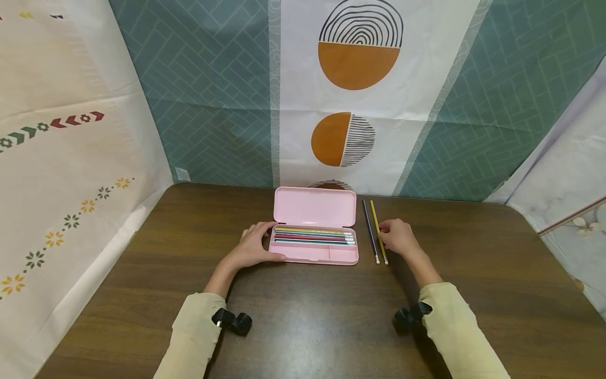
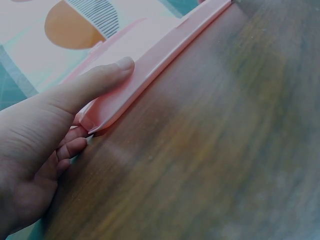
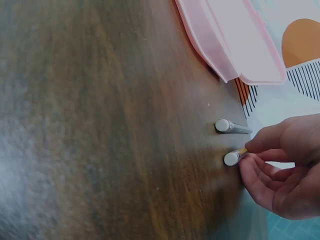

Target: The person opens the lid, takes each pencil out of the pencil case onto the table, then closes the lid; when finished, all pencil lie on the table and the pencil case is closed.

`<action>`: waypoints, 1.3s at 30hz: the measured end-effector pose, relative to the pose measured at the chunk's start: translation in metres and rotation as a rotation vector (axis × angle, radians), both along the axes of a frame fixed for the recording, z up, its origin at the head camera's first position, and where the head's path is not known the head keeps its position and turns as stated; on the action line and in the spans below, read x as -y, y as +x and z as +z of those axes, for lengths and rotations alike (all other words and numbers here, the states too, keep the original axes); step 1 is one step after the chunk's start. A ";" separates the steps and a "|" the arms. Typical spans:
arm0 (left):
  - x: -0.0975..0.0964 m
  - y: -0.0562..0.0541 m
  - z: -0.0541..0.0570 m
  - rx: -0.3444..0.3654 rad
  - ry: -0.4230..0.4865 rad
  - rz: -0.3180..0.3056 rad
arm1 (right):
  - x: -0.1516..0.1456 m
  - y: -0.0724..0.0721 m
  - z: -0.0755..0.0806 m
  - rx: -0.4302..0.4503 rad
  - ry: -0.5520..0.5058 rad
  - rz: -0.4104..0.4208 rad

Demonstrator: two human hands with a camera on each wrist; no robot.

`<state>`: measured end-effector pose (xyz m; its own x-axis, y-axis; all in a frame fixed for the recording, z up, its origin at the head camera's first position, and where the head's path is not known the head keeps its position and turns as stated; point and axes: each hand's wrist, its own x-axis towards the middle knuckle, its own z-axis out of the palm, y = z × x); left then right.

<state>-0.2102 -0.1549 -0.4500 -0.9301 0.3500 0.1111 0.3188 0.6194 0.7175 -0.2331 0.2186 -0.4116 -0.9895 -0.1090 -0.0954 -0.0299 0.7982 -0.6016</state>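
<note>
A pink pencil case [image 1: 299, 253] lies with its lid [image 1: 314, 206] raised toward the wall. Several coloured pencils [image 1: 310, 236] are lined up in its long back compartment. My left hand [image 1: 255, 246] grips the case's left end, thumb [image 2: 107, 77] over the front rim and fingers round the corner. To the right of the case, a yellow pencil [image 1: 374, 213] and a dark blue pencil [image 1: 371, 231] lie side by side, eraser ends toward me. My right hand [image 1: 399, 237] pinches the yellow pencil between thumb and fingers; its white eraser [image 3: 231, 159] shows close over the table.
The brown wooden table [image 1: 303, 316] ends at a patterned cloth backdrop [image 1: 218, 105] just behind the case. Light cloth [image 1: 85, 173] hangs along the left side. The case's front has a small divider [image 1: 330, 254].
</note>
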 end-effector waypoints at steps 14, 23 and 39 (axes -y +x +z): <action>0.000 0.000 -0.002 0.001 -0.004 0.006 | -0.002 -0.005 0.007 -0.182 0.064 0.070; 0.000 -0.002 -0.003 0.007 -0.010 0.012 | 0.031 0.000 0.012 -0.296 -0.044 0.180; 0.001 -0.001 -0.002 0.012 -0.013 0.012 | 0.079 0.003 0.007 -0.141 -0.096 0.382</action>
